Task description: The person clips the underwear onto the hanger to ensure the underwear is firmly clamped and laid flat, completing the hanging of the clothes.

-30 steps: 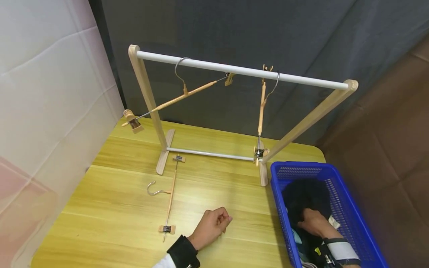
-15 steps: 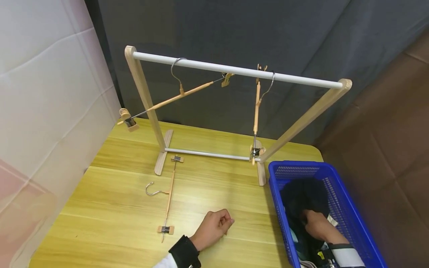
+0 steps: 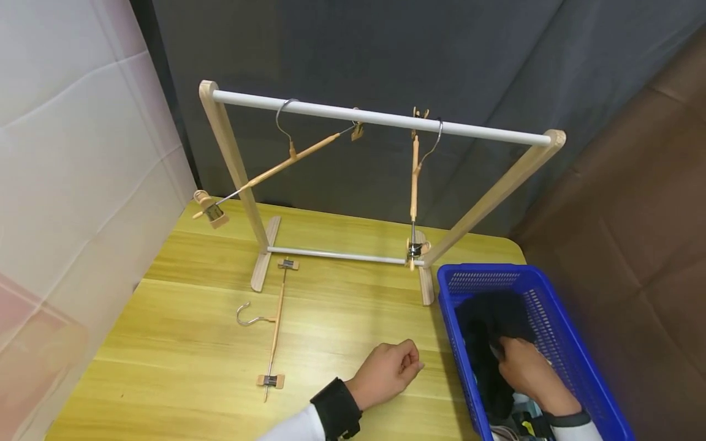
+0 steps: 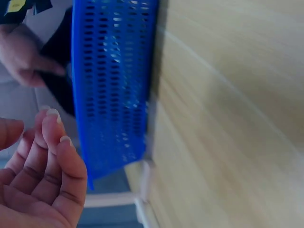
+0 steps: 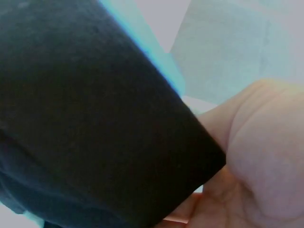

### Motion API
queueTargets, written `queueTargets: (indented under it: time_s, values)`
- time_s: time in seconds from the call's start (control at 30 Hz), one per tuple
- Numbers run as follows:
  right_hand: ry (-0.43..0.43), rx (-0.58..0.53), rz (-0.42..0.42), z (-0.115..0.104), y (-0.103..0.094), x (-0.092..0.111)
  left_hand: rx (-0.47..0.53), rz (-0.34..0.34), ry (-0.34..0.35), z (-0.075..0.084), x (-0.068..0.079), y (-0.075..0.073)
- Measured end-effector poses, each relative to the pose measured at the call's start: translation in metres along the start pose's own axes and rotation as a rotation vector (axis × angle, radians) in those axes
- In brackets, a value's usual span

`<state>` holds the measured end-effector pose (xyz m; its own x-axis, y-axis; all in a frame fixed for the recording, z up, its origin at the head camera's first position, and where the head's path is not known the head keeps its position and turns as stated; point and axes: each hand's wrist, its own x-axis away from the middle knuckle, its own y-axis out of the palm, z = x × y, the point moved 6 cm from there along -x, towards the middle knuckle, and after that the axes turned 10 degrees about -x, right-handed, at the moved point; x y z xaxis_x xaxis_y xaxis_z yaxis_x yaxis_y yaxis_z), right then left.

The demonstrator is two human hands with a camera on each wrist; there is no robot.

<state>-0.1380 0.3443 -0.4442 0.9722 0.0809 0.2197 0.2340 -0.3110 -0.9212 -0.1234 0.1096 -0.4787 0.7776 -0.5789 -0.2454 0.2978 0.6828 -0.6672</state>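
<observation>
In the head view my right hand (image 3: 531,375) pinches a piece of black cloth (image 3: 491,315) over the blue basket (image 3: 485,268). The right wrist view shows a flat edge and corner of this black cloth (image 5: 104,123) between thumb and fingers; what kind of garment it is cannot be told. My left hand (image 3: 386,375) hovers or rests just left of the basket, fingers loosely curled and holding nothing. Its palm side and bent fingers appear in the left wrist view, beside the basket's perforated wall (image 4: 114,80).
A wooden rack with a white top bar (image 3: 358,114) stands at the back. From it hang a left clip hanger (image 3: 314,147) and a right clip hanger (image 3: 415,184). Another clip hanger (image 3: 278,327) lies on the wooden table (image 3: 182,343). Other fabrics sit low in the basket.
My left hand has moved right, towards the basket. The right hand has shifted its hold on the black cloth, whose shape in the basket has changed. The head view has shifted slightly.
</observation>
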Motion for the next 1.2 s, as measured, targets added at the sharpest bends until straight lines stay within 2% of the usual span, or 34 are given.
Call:
queueTargets:
  time_s: [0.13,0.4,0.63,0.73,0.83,0.9,0.97,1.03,1.1,1.2]
  values:
    - [-0.047,0.009,0.062,-0.019,-0.010,0.007,-0.047,0.025,0.017,0.011,-0.011,0.004]
    - [-0.144,0.008,0.142,-0.061,-0.020,0.025,-0.077,0.131,0.028,0.017,-0.032,0.012]
    - [-0.270,-0.081,0.132,-0.098,-0.027,0.038,-0.177,0.239,0.135,0.027,-0.050,0.006]
    - [-0.349,-0.098,0.157,-0.110,-0.030,0.042,-0.192,0.243,0.179,0.028,-0.057,0.001]
    - [-0.449,-0.080,0.183,-0.118,-0.032,0.046,-0.197,0.219,0.210,0.025,-0.062,-0.004]
    - [-0.521,-0.085,0.198,-0.123,-0.033,0.050,-0.218,0.173,0.245,0.022,-0.065,-0.007]
    - [-0.581,-0.105,0.207,-0.128,-0.034,0.054,-0.213,0.120,0.308,0.022,-0.067,-0.012]
    - [-0.610,-0.142,0.205,-0.132,-0.036,0.059,-0.204,0.090,0.393,0.024,-0.068,-0.018]
    - [-0.630,-0.173,0.210,-0.135,-0.039,0.062,-0.184,0.094,0.453,0.025,-0.069,-0.027]
    - [-0.610,-0.178,0.220,-0.136,-0.044,0.064,-0.151,0.102,0.469,0.022,-0.069,-0.038]
